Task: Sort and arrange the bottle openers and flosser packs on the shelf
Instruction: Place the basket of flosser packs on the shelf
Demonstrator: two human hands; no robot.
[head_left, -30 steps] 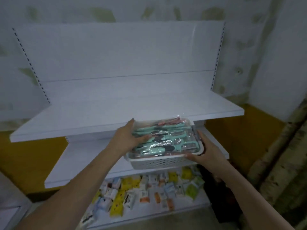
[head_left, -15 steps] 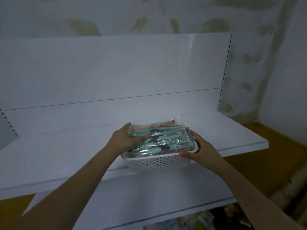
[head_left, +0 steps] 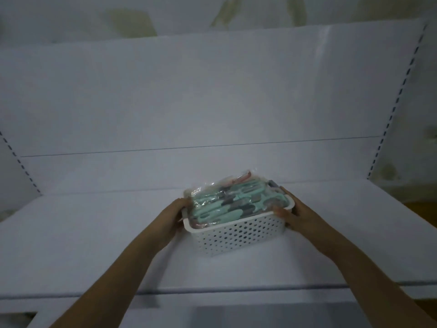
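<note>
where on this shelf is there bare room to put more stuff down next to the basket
The shelf is bare left of the white basket, out to the left upright, and right of it toward the right upright. A bare strip runs behind the basket to the back panel, another in front to the shelf's edge. It is crowded only at the basket, where the left hand and right hand grip its ends.
</note>
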